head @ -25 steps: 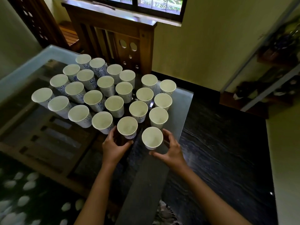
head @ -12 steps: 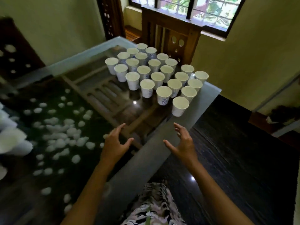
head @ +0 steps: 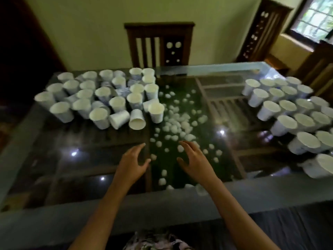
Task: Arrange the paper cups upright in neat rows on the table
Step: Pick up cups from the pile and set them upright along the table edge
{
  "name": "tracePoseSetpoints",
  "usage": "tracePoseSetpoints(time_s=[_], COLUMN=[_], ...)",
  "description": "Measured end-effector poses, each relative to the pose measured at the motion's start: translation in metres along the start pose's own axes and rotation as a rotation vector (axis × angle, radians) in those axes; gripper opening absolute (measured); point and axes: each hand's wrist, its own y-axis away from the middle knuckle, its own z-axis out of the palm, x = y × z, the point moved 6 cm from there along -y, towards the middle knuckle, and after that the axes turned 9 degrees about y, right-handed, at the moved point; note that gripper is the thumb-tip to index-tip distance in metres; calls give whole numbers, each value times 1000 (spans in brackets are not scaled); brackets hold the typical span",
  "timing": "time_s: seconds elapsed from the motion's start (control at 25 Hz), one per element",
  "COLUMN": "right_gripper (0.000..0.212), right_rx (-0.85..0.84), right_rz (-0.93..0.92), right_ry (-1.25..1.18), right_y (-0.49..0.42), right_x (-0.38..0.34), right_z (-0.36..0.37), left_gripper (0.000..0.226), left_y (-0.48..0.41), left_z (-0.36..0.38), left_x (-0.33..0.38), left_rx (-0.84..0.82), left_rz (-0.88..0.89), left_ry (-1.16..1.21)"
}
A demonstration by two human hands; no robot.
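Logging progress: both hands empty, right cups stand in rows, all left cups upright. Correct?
No: the head view shows a tipped cup among the left cups. The left hand and right hand are empty; the right cups stand in rows.

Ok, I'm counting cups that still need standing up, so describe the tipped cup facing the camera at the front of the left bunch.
The tipped cup is white paper, blurred, lying on its side on the glass table with its round rim and pale, empty-looking inside facing the camera. Another fallen cup lies close on its left, an upright cup on its right; contact is unclear.
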Motion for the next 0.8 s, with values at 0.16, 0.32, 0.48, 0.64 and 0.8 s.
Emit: tracePoseSetpoints(time_s=[0.16,0.32,0.48,0.64,0.8], right_gripper=[60,61,60,60,65], right_rx=[-82,-90,-114,-117,-87], right_rz=[-77,-67,-70,-65,-79], right_ry=[11,-14,-24,-55,-43], right_y=[-58,-107,-147,-173,-200], right_x=[-70,-118,-153,-167,-166], right_z=[39,72,98,115,123], left_gripper=[58,58,58,60,65], left_y=[-1,-20,-47,-70,-98], left_z=[-68,-116,-151,-161,-162], left_x=[-56,-102,-142,-167,-187], left_rx=[96,119,149,112,69], left_rz=[-80,-105,-139,-151,-189], left_ry=[-5,-39,-43,-26,-10])
